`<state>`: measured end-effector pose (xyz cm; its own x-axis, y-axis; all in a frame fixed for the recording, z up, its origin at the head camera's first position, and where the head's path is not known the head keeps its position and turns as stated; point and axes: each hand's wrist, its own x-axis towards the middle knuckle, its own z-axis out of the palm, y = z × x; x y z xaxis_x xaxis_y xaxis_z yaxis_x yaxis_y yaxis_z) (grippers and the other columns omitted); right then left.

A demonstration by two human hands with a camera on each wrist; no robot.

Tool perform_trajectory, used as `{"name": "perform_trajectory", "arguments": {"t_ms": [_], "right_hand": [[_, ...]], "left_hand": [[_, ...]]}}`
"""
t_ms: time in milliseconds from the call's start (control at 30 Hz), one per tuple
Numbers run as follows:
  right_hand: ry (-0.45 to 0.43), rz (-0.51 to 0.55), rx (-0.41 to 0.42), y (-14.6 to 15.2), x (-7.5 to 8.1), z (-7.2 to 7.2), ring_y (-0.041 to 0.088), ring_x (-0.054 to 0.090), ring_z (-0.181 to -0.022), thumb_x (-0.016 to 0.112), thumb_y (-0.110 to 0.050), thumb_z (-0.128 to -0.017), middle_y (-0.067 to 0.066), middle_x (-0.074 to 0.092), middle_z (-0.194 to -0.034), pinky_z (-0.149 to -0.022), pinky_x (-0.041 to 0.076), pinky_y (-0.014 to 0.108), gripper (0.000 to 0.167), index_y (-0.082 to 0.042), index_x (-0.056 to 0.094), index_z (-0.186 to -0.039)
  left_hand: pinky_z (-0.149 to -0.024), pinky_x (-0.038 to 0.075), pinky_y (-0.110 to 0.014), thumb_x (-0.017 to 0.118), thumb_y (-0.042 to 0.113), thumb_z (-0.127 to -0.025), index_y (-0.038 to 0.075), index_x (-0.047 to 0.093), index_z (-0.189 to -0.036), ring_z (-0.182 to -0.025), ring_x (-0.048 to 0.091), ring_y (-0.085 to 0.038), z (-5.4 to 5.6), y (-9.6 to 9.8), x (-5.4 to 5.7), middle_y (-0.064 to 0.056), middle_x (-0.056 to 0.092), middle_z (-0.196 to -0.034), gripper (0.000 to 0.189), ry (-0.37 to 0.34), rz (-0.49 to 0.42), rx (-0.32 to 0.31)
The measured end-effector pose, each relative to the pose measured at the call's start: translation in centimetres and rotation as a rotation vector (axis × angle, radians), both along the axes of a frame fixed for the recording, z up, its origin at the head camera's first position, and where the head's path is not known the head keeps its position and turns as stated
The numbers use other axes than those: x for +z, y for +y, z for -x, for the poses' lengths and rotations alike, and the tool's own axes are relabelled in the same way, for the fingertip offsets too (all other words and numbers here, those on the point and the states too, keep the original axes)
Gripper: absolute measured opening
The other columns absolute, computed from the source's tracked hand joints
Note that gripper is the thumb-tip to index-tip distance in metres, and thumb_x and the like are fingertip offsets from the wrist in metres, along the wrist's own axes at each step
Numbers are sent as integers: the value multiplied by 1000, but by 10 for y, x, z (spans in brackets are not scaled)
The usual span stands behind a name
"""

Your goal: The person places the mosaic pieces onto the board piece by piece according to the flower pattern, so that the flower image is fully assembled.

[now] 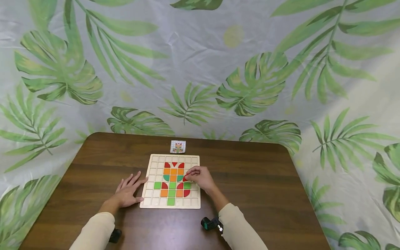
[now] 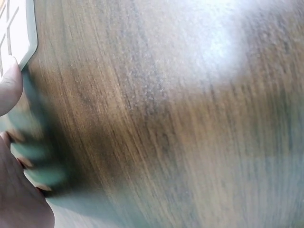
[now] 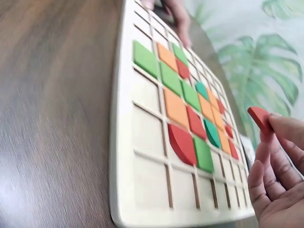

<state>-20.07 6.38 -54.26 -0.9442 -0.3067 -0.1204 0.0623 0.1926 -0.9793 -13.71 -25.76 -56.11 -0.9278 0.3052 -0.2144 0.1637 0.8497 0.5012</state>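
A pale wooden grid board (image 1: pixel 193 199) lies on the table with coloured pieces set in its squares, forming a flower shape with red, orange, teal and green parts. My right hand (image 1: pixel 199 176) hovers over the board's right side, pinching a red tile (image 3: pixel 259 118) between thumb and fingertips. The tile shows a curved edge in the right wrist view. My left hand (image 1: pixel 127 192) lies spread on the table at the board's left edge, fingers straight. Its thumb (image 2: pixel 11 88) touches the board's corner in the left wrist view. A red quarter-round tile (image 3: pixel 182 143) sits near a green square (image 3: pixel 203 155).
Behind the board lies a small card (image 1: pixel 177 147) printed with a similar flower pattern on a grid. The dark wooden table (image 1: pixel 256 187) reaches back to a leaf-printed curtain (image 1: pixel 193 62). Black wrist devices, one of them a camera mount (image 1: pixel 210 223), sit under both sleeves.
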Motion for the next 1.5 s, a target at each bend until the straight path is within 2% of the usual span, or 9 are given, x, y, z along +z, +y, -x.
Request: {"name": "perform_trajectory", "arguments": {"t_ms": [67, 167, 300, 433, 833, 1033, 1133, 1333, 1500], "right_hand": [[0, -3, 29, -9, 1, -2, 11, 58, -69, 73, 2, -82, 12, 67, -80, -66, 52, 28, 15, 11, 67, -91], [2, -20, 63, -22, 1, -5, 7, 57, -66, 75, 0, -81, 4, 66, -76, -63, 51, 22, 16, 9, 67, -90], [9, -55, 114, -39, 0, -8, 8, 57, -62, 76, -1, -79, 4, 65, -74, -59, 51, 23, 15, 8, 67, -88], [44, -94, 172, -53, -3, -9, 7, 56, -60, 78, -1, -78, 5, 66, -74, -55, 45, 18, 13, 5, 69, -85], [155, -287, 314, -82, -7, -9, 2, 52, -59, 78, -7, -79, -4, 66, -69, -55, 44, 17, 6, -4, 73, -80], [270, -433, 399, -94, -9, -9, -1, 47, -60, 77, -10, -81, -8, 67, -72, -56, 42, 14, 5, -6, 75, -82], [300, -465, 433, -98, -10, -8, -2, 47, -60, 76, -10, -83, -9, 66, -70, -57, 41, 13, 4, -6, 76, -82], [369, -526, 460, -103, -10, -9, -3, 47, -59, 74, -10, -84, -10, 64, -66, -56, 40, 11, 4, -9, 75, -80], [467, -616, 471, -107, -12, -10, -3, 47, -59, 73, -11, -84, -12, 67, -69, -56, 38, 10, 4, -14, 76, -82]], "left_hand": [[-107, 6, -69, 74, 34, -81, 17, 40, -146, -140, 13, -49, 0, 0, 1, -18, 17, -157, 75, -1, 2, 2], [-107, 6, -69, 74, 33, -81, 17, 40, -146, -140, 13, -49, 0, 1, 2, -18, 17, -157, 75, -1, 1, 2], [-107, 6, -69, 73, 34, -82, 16, 39, -146, -140, 13, -49, 1, 1, 3, -19, 17, -157, 75, -2, 5, -6], [-106, 6, -70, 74, 32, -81, 15, 40, -146, -139, 13, -50, 1, 1, 3, -20, 18, -157, 74, -2, 3, -9], [-107, 7, -69, 73, 33, -81, 16, 42, -145, -140, 15, -50, 0, 1, 0, -19, 19, -157, 73, 0, 9, -11], [-107, 6, -69, 74, 31, -81, 15, 42, -144, -139, 15, -50, 1, 1, 0, -19, 19, -157, 73, 9, 0, -9], [-107, 6, -69, 74, 31, -81, 15, 42, -144, -139, 14, -50, 1, 0, 0, -19, 19, -157, 73, 10, -2, -8], [-107, 6, -69, 74, 32, -81, 16, 42, -144, -140, 14, -49, 1, 0, -1, -19, 19, -157, 73, 13, -5, -5], [-107, 5, -69, 74, 32, -81, 17, 42, -145, -140, 14, -49, 0, 0, -1, -19, 19, -157, 73, 15, 1, -2]]}}
